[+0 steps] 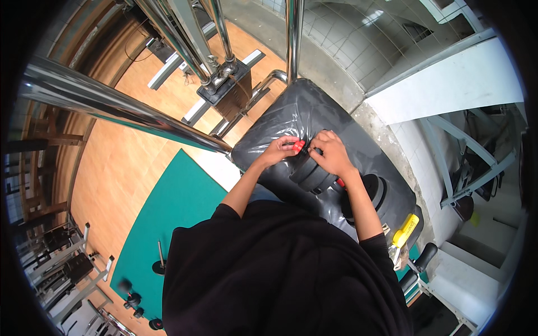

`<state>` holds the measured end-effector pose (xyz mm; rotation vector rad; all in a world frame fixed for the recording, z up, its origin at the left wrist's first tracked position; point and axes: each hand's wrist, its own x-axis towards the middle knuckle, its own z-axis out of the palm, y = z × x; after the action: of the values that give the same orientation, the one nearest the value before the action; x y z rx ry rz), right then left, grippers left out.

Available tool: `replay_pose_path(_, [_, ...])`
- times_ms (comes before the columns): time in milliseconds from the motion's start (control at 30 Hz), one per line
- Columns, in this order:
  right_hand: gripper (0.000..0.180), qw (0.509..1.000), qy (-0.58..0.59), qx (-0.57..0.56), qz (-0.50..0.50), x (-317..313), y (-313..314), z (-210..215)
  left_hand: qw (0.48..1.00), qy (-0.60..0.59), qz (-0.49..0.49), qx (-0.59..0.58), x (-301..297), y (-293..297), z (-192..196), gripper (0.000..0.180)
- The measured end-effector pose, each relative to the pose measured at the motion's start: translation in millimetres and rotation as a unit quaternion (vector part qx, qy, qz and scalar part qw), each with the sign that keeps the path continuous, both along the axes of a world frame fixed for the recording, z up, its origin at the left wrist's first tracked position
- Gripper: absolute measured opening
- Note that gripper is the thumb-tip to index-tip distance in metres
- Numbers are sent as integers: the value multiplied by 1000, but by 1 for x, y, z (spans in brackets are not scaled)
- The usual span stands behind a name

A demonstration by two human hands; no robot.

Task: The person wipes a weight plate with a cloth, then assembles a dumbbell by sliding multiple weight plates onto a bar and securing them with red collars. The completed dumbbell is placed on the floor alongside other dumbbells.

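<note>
A black dumbbell (311, 175) with several round plates lies on a black padded bench (367, 147) close in front of me. My left hand (276, 151) is closed, its thumb and fingers pinching a small red collar (299, 147) at the dumbbell's far end. My right hand (334, 155) bends over the plates on the right side, its fingers closed on the dumbbell by that same end. Part of the bar is hidden by my right hand. Another red piece (341, 182) shows beside my right wrist. Loose black weight plates (374, 193) rest on the bench, partly behind my right forearm.
A yellow-handled tool (406, 229) lies at the bench's right end. Chrome posts (294, 42) and a weight stack (227, 89) stand ahead and left. A green mat (168, 204) covers floor at left, with a plate and upright bar (160, 263) on it. A white wall edges the right.
</note>
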<state>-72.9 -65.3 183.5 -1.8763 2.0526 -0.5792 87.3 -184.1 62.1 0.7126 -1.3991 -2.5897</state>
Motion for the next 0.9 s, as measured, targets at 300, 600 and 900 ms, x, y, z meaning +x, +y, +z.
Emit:
replay_pose_path(300, [12,999,2,36,-12,2,-2,1,995,-90,-45,-20,-21,-10,-7,35])
replay_pose_path(600, [16,998,-7,55,-23,4,-2,1,940,-260,-181,-130,-49,-25,-2,92])
replay_pose_path(900, [17,999,-7,45,-30,5,-3,5,970,-209,-107,-63,-24,-26,-18,74])
